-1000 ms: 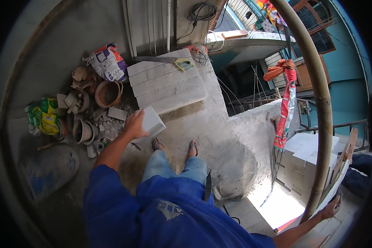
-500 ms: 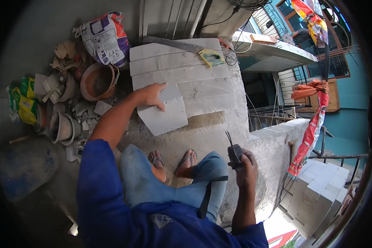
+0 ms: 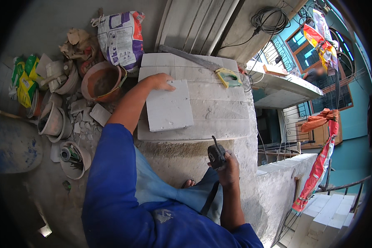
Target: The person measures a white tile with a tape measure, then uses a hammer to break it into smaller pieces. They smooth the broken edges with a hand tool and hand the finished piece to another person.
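Note:
A pale, squarish lightweight concrete block [image 3: 170,108] lies flat on a stack of longer white blocks [image 3: 219,109]. My left hand [image 3: 161,81] grips its far left corner; some of the fingers are hidden. Over the ground in front of the stack, my right hand [image 3: 228,168] is closed around a black tape measure [image 3: 216,156] with a thin dark strip sticking up from it. A hand saw [image 3: 194,59] with a yellow and green handle rests across the stack's far side.
Left of the stack stand a mortar bucket [image 3: 101,82], a white and purple sack [image 3: 120,40], stacked tubs [image 3: 53,120], broken block pieces and a tub of tools [image 3: 75,159]. A low rough wall [image 3: 277,175] runs along the right. Beyond it, another person [image 3: 317,76] is on a neighbouring building.
The small block has turned from tilted to lying flat and square on the stack, my left hand still on it. My right hand has moved left and nearer the stack with the tape measure.

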Demonstrator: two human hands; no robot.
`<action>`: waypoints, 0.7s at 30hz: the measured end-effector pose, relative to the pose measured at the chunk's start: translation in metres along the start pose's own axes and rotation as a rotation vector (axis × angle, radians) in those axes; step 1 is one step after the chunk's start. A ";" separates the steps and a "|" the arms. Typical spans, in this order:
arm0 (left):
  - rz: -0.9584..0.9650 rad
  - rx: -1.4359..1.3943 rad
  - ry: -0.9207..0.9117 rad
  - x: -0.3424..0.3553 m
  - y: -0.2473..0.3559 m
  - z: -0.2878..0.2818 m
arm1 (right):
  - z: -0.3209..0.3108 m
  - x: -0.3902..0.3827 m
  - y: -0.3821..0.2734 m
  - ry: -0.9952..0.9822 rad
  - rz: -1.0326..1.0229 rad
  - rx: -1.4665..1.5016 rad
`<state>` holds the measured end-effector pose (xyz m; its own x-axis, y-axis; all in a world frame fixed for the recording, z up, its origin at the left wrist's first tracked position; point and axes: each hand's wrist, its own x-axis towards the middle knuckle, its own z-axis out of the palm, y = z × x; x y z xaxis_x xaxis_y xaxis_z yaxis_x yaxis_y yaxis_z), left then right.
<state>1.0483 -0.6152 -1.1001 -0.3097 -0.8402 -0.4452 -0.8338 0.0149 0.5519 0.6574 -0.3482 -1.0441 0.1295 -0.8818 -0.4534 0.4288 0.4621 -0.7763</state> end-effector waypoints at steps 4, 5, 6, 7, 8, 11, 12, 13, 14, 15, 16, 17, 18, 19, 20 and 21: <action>0.012 0.039 -0.018 0.012 0.014 0.023 | -0.010 0.000 0.006 -0.055 0.036 0.094; 0.000 0.048 -0.078 0.009 0.022 0.028 | -0.011 -0.003 0.008 -0.076 0.054 0.132; 0.005 0.054 -0.065 0.006 0.023 0.035 | -0.011 -0.004 0.008 -0.091 0.068 0.149; 0.008 0.061 -0.052 0.002 0.023 0.042 | -0.008 -0.001 0.007 -0.108 0.084 0.166; 0.007 0.073 -0.033 -0.007 0.023 0.045 | -0.002 0.002 0.005 -0.133 0.098 0.188; 0.038 0.522 0.431 -0.045 0.063 0.064 | 0.006 0.013 0.003 -0.200 0.112 0.304; 0.128 0.388 0.467 -0.055 0.070 0.063 | 0.010 0.020 0.004 -0.217 0.098 0.305; 0.218 0.252 0.501 -0.063 0.076 0.061 | 0.013 0.025 0.005 -0.247 0.100 0.295; 0.305 0.116 0.533 -0.073 0.082 0.059 | 0.017 0.031 0.007 -0.279 0.102 0.285; 0.308 -0.055 0.432 -0.087 0.098 0.056 | 0.020 0.037 0.007 -0.310 0.097 0.279; 0.311 -0.231 0.327 -0.107 0.122 0.056 | 0.022 0.039 0.005 -0.291 0.092 0.321; 0.300 -0.398 0.227 -0.125 0.135 0.061 | 0.028 0.040 0.007 -0.253 -0.010 0.194; 0.318 -0.489 0.187 -0.135 0.139 0.067 | 0.037 0.041 0.008 -0.217 -0.117 0.065; 0.337 -0.581 0.145 -0.145 0.142 0.073 | 0.044 0.042 0.006 -0.177 -0.225 -0.063; 0.339 -0.668 0.111 -0.158 0.140 0.076 | 0.058 0.037 -0.001 -0.220 -0.319 -0.242; 0.378 -0.611 0.177 -0.164 0.139 0.080 | 0.061 0.038 -0.005 -0.278 -0.512 -0.449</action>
<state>0.9466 -0.4320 -1.0063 -0.4034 -0.9133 -0.0551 -0.2656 0.0593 0.9623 0.7150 -0.3897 -1.0302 0.2585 -0.9613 0.0957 0.0968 -0.0728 -0.9926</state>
